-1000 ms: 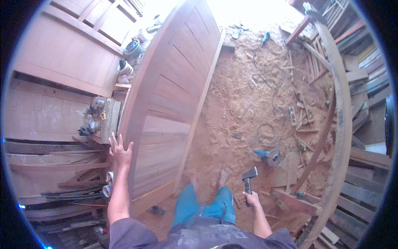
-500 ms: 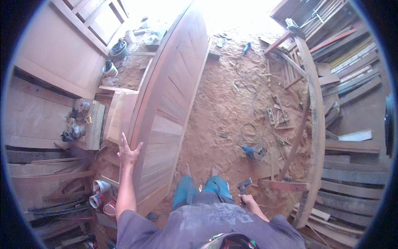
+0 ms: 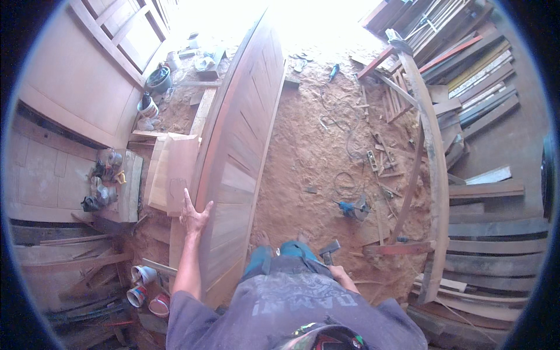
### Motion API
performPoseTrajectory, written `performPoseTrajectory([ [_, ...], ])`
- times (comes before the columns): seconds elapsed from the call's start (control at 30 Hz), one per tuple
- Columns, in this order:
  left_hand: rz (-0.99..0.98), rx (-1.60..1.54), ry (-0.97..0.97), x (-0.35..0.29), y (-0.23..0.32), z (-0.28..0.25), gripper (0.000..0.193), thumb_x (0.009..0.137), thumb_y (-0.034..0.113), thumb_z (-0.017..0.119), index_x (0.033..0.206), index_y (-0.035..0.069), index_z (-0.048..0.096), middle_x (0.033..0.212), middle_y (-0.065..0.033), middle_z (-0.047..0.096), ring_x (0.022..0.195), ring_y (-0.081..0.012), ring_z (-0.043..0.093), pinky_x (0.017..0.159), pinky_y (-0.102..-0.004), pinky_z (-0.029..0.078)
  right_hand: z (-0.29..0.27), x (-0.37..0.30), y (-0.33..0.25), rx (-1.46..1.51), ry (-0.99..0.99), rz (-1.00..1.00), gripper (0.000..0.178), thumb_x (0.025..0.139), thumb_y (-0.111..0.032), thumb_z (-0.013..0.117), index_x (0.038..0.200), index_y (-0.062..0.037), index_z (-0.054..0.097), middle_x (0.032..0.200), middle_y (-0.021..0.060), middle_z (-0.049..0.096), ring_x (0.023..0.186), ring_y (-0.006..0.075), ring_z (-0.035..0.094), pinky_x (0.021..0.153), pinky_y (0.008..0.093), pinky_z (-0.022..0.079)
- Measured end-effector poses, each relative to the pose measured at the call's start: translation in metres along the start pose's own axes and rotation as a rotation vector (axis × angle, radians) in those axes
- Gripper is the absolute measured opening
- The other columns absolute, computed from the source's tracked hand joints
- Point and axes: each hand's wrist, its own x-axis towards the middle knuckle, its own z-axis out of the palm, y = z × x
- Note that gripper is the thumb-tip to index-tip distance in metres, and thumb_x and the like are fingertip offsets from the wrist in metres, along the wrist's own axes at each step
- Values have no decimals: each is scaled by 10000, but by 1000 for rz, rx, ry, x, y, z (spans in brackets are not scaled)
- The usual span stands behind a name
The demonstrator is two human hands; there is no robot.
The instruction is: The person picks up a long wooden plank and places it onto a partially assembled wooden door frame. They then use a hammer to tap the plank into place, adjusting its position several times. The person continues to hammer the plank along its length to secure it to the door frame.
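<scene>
Fingers spread flat, the left hand is pressing on the edge of the tall wooden door, which is standing on the sawdust floor; the right hand, fingers curled, is gripping a hammer beside the knee

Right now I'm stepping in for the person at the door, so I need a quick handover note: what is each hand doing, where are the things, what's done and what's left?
Left hand: open, flat against the door, at its left edge.
Right hand: shut on a hammer, low by the right leg.
Door: a long panelled wooden door, on the sawdust floor.
A blue power tool lies on the floor, right of the door.
Done: not visible.
Left: cannot tell.
</scene>
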Motion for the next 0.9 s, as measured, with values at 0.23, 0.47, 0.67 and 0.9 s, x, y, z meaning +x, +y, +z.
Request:
performPoseTrajectory([
  [0.23, 18, 8, 13, -4, -4, 0, 1129, 792, 565, 810, 1654, 165, 202, 1589, -229, 412, 1439, -415, 447, 1092, -669, 387, 10, -12, -18, 246, -71, -15, 512, 797, -339, 878, 984, 115, 732, 915, 155, 737, 755, 255, 699, 650, 425, 532],
  [0.47, 36, -9, 19, -3, 8, 4, 1111, 818, 603, 770, 1654, 139, 206, 1604, -226, 393, 1461, -409, 422, 1125, -663, 355, 5, 25, 8, 9, -24, -236, 545, 779, -359, 885, 918, 142, 723, 882, 158, 732, 747, 235, 703, 634, 433, 535],
  [0.67, -6, -282, -135, -3, 8, -19, 1063, 916, 672, 632, 1673, 127, 122, 1686, -217, 257, 1543, -394, 294, 1207, -634, 268, 26, 66, 71, -166, -12, -234, 438, 827, -431, 809, 969, -17, 794, 863, 86, 760, 758, 235, 691, 654, 433, 525],
  [0.9, 112, 86, -157, -9, 0, -8, 1068, 931, 742, 553, 1679, 137, 91, 1731, -178, 112, 1594, -361, 152, 1222, -667, 208, 38, 90, 117, 200, -143, -219, 274, 909, -289, 712, 929, -28, 792, 891, -5, 735, 762, 158, 650, 683, 375, 510],
])
